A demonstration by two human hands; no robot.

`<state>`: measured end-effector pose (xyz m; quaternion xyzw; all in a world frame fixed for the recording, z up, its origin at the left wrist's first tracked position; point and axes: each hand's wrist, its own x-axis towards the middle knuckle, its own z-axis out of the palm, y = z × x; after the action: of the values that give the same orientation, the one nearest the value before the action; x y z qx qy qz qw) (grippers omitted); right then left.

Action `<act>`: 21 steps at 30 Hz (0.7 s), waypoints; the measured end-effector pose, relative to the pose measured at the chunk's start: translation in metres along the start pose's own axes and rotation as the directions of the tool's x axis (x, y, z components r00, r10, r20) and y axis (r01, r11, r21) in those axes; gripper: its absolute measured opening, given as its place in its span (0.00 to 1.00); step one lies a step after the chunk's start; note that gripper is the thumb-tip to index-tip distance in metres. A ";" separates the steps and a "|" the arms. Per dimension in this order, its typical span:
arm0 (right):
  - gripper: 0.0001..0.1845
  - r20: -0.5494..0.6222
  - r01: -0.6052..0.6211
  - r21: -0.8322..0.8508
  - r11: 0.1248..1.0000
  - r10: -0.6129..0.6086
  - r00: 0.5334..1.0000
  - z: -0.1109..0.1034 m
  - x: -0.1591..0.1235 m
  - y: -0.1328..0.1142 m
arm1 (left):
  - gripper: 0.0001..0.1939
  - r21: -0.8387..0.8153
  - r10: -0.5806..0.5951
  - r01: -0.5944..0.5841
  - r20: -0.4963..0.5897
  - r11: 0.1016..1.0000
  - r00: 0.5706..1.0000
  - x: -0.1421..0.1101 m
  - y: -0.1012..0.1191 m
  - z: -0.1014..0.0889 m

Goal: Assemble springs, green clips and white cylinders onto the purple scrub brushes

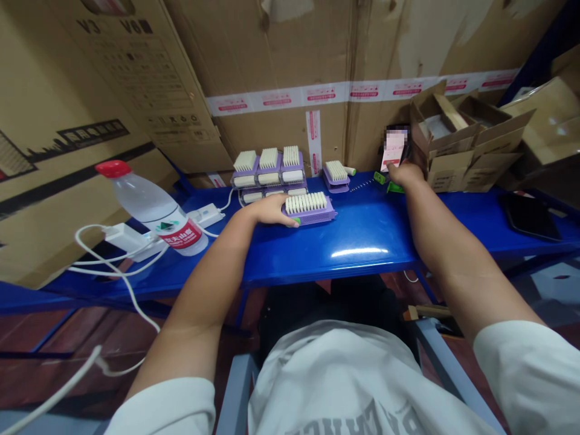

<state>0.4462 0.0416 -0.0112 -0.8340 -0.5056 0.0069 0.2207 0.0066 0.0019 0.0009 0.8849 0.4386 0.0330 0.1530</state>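
My left hand [272, 210] is closed around the end of a purple brush-like piece [310, 208] with rows of cream teeth on top, just over the blue table. A bit of green shows by its thumb. My right hand [408, 174] is at the lower edge of a phone [393, 151] with a lit screen; its thumb is in front and the other fingers are mostly hidden. Beside that hand are small green parts [379, 177]. A similar purple piece [336, 174] sits between the hands. Stacked purple pieces [269, 172] with cream teeth stand behind my left hand.
A water bottle [156, 208] with a red cap leans at the left among white cables and a power strip [129, 238]. Open cardboard boxes [471, 145] stand at the right, near a dark flat device [530, 216]. Large cartons [281, 54] line the back of the blue table [290, 260].
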 end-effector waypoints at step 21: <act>0.38 -0.134 0.092 0.064 0.994 -0.083 0.988 -0.029 -0.033 -0.030 | 0.52 -0.009 0.004 -0.004 0.005 1.000 1.000 0.001 -0.002 0.000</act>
<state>0.4115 0.0148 0.0191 -0.8015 -0.5255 -0.0397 0.2825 0.0055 0.0037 -0.0001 0.8851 0.4364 0.0329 0.1582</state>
